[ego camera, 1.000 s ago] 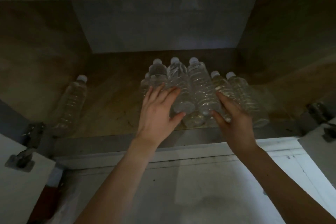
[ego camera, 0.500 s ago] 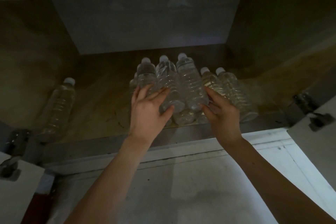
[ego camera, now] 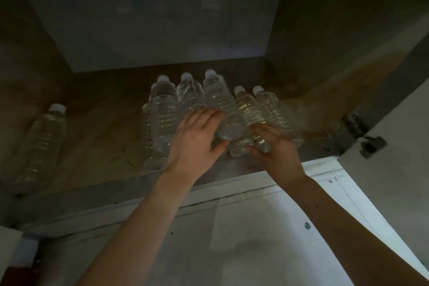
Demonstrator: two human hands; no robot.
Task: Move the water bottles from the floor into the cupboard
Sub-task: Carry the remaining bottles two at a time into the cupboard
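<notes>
Clear bottles (ego camera: 162,118): five caps (ego camera: 186,76) clustered, one apart; left grip (ego camera: 192,141) spread flat on them, right grip (ego camera: 278,153) clamped round one.

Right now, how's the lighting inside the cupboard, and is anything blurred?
Head view: the cupboard interior is dim and brownish, while the floor in front is brighter; the rightmost bottle at the right hand is smeared by motion blur.

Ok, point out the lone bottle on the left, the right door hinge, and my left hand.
lone bottle (ego camera: 43,144): head view, on its ribbed body.
door hinge (ego camera: 355,124): head view, on its metal body.
left hand (ego camera: 193,140): head view, middle of its back.
</notes>
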